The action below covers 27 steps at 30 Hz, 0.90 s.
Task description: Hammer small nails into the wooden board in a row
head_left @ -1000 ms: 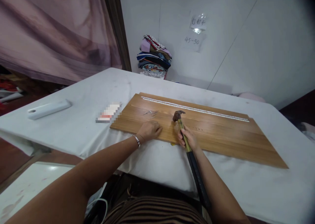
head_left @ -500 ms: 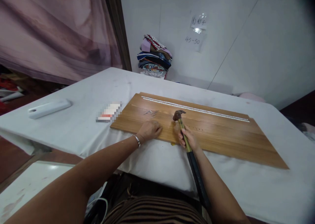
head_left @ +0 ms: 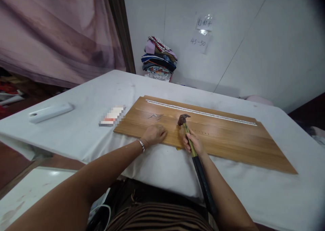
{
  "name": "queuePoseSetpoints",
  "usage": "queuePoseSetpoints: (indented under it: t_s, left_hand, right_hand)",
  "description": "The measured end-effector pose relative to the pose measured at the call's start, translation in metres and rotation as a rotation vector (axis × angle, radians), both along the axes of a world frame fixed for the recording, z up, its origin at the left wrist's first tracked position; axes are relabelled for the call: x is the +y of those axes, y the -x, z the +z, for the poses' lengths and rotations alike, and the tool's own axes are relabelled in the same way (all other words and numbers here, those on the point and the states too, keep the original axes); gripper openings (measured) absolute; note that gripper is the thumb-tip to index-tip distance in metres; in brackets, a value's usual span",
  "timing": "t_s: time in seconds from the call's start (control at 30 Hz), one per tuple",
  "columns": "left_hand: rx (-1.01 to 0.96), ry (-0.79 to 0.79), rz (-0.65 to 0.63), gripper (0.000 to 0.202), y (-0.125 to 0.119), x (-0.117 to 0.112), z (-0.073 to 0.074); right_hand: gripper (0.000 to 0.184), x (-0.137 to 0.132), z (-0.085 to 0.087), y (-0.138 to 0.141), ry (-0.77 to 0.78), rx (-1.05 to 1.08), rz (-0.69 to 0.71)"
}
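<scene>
My right hand [head_left: 196, 143] is wrapped round a claw hammer [head_left: 200, 171] near its head. The rusty brown head points away from me, above the wooden board [head_left: 233, 143], and the long dark grip runs back along my forearm. On the board's near edge rests my left hand [head_left: 154, 135], its fingers curled into a loose fist with nothing showing in it. Just beyond that fist lie several loose nails [head_left: 155, 116]. A short row of small dark dots [head_left: 203, 132] marks the board right of the hammer; whether they are nail heads or holes is too small to tell.
Two white ruler-like strips [head_left: 200, 112] run along the board's far side. Left of the board, a blurred-out box [head_left: 112, 116] and a white plastic object [head_left: 50, 112] lie on the white-covered table [head_left: 93, 89]. Folded cloths [head_left: 159, 58] are stacked by the wall.
The hammer head has shifted very slightly, within a small drift of the whole view. Both hands keep their places.
</scene>
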<state>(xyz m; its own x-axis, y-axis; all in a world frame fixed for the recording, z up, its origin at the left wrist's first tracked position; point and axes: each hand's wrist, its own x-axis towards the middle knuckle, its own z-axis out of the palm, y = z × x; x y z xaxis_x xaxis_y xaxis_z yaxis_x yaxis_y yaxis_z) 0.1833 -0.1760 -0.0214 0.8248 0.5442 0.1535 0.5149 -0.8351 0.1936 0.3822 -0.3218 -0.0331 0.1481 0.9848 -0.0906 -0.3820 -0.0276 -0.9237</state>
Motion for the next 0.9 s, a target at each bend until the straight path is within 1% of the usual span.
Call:
queuePoseSetpoints:
  t_s: [0.17, 0.33, 0.5, 0.63, 0.73, 0.9]
  left_hand:
    - [-0.03, 0.004, 0.0, 0.033, 0.0011, -0.0002, -0.0026]
    - [-0.042, 0.003, 0.007, 0.032, 0.0014, -0.0008, -0.0018]
    - [-0.002, -0.004, -0.001, 0.033, 0.0, -0.0005, -0.0009]
    - [-0.024, -0.006, 0.004, 0.033, -0.0001, -0.0005, -0.0013]
    - [-0.004, -0.013, 0.005, 0.032, 0.0003, -0.0007, -0.0011]
    - [0.004, -0.015, 0.007, 0.033, 0.0013, -0.001, 0.0001]
  right_hand:
    - [0.045, -0.0008, 0.0015, -0.0002, -0.008, -0.004, 0.005]
    - [0.052, 0.001, -0.0018, -0.0006, 0.004, -0.002, 0.005]
    - [0.047, 0.0014, -0.0048, -0.0013, 0.001, 0.016, 0.01]
    - [0.048, 0.0004, -0.0027, -0.001, -0.01, 0.026, 0.014]
    - [0.051, -0.0004, 0.0003, -0.0008, -0.025, 0.019, 0.011]
    - [0.046, 0.0, 0.0004, -0.0011, -0.032, 0.009, 0.033]
